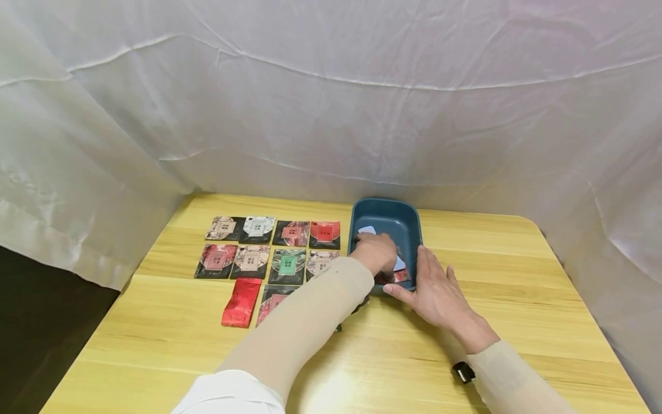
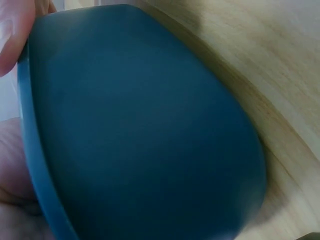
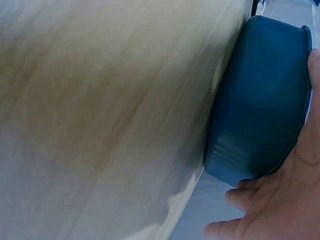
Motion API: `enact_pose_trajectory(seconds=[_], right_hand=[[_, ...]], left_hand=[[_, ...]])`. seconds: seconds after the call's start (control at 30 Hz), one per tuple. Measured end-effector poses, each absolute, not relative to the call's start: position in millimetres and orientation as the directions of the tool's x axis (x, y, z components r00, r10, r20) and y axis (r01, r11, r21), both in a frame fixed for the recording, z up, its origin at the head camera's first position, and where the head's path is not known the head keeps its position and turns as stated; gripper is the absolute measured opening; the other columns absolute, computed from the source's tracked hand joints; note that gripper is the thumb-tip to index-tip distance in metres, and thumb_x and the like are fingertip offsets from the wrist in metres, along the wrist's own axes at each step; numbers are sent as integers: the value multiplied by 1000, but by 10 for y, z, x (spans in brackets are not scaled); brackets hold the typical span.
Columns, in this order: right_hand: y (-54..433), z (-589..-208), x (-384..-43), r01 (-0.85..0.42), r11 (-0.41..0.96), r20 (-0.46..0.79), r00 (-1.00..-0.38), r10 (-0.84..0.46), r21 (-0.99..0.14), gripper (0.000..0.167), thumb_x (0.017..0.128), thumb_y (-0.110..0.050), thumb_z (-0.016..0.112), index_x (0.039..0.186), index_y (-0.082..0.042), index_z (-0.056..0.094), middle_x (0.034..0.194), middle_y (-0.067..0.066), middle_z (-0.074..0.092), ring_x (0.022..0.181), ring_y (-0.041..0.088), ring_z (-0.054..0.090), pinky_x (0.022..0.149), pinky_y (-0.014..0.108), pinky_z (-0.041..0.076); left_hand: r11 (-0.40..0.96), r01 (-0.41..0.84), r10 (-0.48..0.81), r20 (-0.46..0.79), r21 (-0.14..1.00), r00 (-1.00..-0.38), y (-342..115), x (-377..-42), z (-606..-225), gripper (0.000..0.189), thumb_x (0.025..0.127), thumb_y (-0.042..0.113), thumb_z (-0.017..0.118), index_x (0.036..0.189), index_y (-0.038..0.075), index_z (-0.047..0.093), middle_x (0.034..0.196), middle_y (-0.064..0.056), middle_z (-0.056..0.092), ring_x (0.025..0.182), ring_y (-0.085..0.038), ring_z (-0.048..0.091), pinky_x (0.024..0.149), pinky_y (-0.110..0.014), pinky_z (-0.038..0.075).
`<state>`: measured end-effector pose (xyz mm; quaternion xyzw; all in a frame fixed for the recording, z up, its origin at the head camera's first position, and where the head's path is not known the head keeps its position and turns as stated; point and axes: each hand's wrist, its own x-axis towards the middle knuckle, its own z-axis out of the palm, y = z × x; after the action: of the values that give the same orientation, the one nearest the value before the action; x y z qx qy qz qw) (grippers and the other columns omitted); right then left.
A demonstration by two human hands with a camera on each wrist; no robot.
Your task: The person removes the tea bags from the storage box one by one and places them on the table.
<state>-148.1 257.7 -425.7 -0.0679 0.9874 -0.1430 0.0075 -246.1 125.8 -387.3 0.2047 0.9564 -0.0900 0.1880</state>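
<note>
A dark blue plastic box (image 1: pixel 385 210) stands toward the back of the table. My left hand (image 1: pixel 376 252) reaches down into it, its fingers among a pale lavender-white flat piece (image 1: pixel 399 264) and a red patterned sachet (image 1: pixel 401 276); I cannot tell whether they grip anything. In the left wrist view, part of that hand (image 2: pixel 12 162) shows behind the box's rim (image 2: pixel 31 125). My right hand (image 1: pixel 439 293) lies against the box's right side with straight fingers, its thumb at the near corner. From the right wrist, its palm (image 3: pixel 290 205) shows beside the outer wall (image 3: pixel 260 95).
Left of the box, several flat sachets lie in rows, among them a green-labelled one (image 1: pixel 287 264) and a red-topped one (image 1: pixel 325 234). A plain red foil packet (image 1: pixel 241 303) lies in front. My left forearm (image 1: pixel 305 322) covers some sachets. A pale curtain (image 1: pixel 331 126) hangs behind the table.
</note>
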Motion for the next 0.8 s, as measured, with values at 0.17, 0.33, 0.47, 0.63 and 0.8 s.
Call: enact_pose_trajectory(seconds=[0.17,0.33,0.47,0.63,0.8], right_hand=[[2577,-4252,-1482,-130,950,3,-991,-135,-285,129,91,-84,52,164,11,5,170,35,16,158,50,21,116,82,17],[2578,-4252,-1485,-129,951,4,-991,-133,-281,129,91,-84,52,164,12,6,169,35,18,157,50,22,117,81,18],[2573,-4246,-1490,-126,951,-2,-991,-132,-283,129,91,-85,51,164,12,5,169,36,18,157,50,22,116,82,18],[2572,-4238,-1485,-124,951,-5,-991,-131,-282,129,91,-85,51,164,11,5,169,36,19,157,51,23,116,82,18],[2568,-4238,-1490,-123,952,-6,-992,-130,-281,129,91,-85,50,164,11,5,169,35,19,157,51,23,115,83,18]], left_hand=[[903,420,350,-409,-92,-843,1273,-2480,-3876,71,85,55,82,147,26,62,156,-2,49,136,-36,53,116,-56,38],[923,381,325,-425,-51,-845,1248,-2508,-3883,91,82,67,80,155,20,51,160,-2,46,142,-38,47,118,-50,37],[959,281,269,-428,38,-863,1249,-2578,-3974,115,79,69,82,164,11,32,161,-12,44,146,-41,38,116,-45,44],[976,195,220,-416,102,-882,1272,-2630,-4058,124,75,63,88,168,13,22,162,-23,34,145,-38,33,116,-41,44],[964,260,257,-420,53,-870,1239,-2571,-3967,112,80,68,81,166,15,31,161,-14,42,144,-34,39,116,-42,43]])
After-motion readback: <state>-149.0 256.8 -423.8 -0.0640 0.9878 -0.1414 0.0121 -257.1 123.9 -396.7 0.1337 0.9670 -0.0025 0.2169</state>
